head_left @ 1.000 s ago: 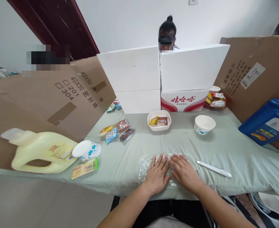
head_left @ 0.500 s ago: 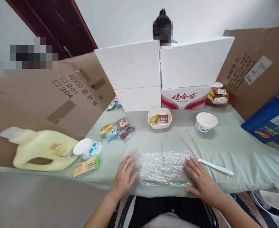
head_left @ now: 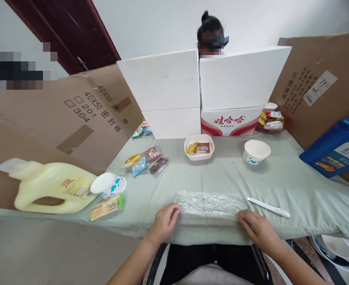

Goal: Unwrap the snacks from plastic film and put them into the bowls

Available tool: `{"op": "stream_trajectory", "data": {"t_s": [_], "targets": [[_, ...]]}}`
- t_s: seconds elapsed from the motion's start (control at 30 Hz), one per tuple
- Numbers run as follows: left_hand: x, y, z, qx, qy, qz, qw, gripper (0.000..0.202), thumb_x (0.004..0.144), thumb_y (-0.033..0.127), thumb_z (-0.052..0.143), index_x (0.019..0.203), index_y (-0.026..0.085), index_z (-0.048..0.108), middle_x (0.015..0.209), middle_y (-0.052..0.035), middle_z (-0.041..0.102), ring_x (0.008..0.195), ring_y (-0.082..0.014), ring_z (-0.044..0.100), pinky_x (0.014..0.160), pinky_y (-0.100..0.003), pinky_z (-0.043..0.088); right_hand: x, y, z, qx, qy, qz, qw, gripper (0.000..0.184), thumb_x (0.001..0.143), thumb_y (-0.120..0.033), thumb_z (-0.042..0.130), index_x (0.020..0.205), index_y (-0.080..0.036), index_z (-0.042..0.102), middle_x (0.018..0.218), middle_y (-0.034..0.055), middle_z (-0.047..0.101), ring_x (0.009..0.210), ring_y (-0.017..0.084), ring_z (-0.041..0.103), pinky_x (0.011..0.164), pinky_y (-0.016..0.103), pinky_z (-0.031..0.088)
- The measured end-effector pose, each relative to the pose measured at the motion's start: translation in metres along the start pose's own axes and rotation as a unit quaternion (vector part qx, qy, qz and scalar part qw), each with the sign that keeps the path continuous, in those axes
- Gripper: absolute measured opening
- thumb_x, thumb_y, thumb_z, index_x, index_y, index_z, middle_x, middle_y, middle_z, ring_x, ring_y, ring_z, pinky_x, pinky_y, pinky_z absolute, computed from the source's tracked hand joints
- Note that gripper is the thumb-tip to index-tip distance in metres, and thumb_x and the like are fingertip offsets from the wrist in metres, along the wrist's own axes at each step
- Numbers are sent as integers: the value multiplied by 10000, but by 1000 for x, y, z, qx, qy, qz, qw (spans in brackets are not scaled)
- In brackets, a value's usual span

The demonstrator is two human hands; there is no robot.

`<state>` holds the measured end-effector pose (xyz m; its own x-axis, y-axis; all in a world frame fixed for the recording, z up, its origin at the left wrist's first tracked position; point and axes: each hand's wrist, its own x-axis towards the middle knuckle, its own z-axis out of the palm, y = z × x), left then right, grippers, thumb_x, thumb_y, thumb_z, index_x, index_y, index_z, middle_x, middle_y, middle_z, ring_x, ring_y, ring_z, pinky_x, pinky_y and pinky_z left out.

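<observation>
A sheet of clear bubble wrap (head_left: 210,204) lies at the near edge of a table covered in pale green cloth (head_left: 281,186). My left hand (head_left: 164,223) pinches its near left corner. My right hand (head_left: 259,229) pinches its near right corner. The near edge of the wrap is lifted and folded away from me, so the sheet looks narrower. A white pen-like tool (head_left: 267,207) rests just right of the wrap.
A square white dish with snacks (head_left: 199,148) and a paper bowl (head_left: 256,151) stand mid-table. Loose snack packets (head_left: 146,159), a yellow jug (head_left: 48,186), a tipped paper bowl (head_left: 109,185) lie left; a blue jug (head_left: 336,148) right. White boxes (head_left: 202,89) and cardboard walls surround; a person sits behind.
My hands went from pressing flat on the wrap's middle, out to its two sides, then to its near corners, which they now grip and lift, folding the near edge.
</observation>
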<state>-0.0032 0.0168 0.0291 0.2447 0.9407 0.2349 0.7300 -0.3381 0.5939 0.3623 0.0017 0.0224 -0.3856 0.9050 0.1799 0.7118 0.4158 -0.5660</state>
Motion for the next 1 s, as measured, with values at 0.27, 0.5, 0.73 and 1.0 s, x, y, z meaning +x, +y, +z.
{"op": "stream_trajectory", "data": {"t_s": [0.27, 0.5, 0.73, 1.0], "targets": [[40, -3, 28, 140, 21, -124, 982, 163, 910, 264, 451, 966, 215, 596, 869, -35, 705, 795, -194, 663, 715, -280, 468, 38, -2, 26, -157, 43, 153, 975, 281, 951, -318, 339, 1025, -212, 589, 952, 61, 711, 755, 206, 682, 593, 290, 465], [37, -4, 33, 203, 102, -97, 969, 173, 901, 306, 510, 984, 198, 616, 884, -68, 684, 831, -221, 636, 756, -312, 482, 32, 0, 30, -207, 81, 133, 966, 347, 946, -304, 333, 1183, -163, 544, 984, 114, 686, 731, 230, 666, 588, 328, 473], [35, 38, 30, 172, 126, 68, 975, 293, 951, 257, 404, 1163, 166, 585, 1170, -128, 606, 1193, -275, 501, 1013, -448, 393, 38, -24, 24, -221, 135, -72, 963, 377, 933, -360, 451, 1249, -180, 550, 1277, 124, 581, 1248, 300, 467, 1036, 479, 342], [16, 17, 58, 245, -83, 64, 964, 784, 880, 625, 449, 1494, 186, 242, 1555, -153, 220, 1430, -343, 189, 1109, -531, 252, 35, -16, 58, -245, -4, -129, 961, 807, 859, -585, 494, 1486, -141, 246, 1501, 138, 343, 1385, 305, 293, 1100, 513, 242]]}}
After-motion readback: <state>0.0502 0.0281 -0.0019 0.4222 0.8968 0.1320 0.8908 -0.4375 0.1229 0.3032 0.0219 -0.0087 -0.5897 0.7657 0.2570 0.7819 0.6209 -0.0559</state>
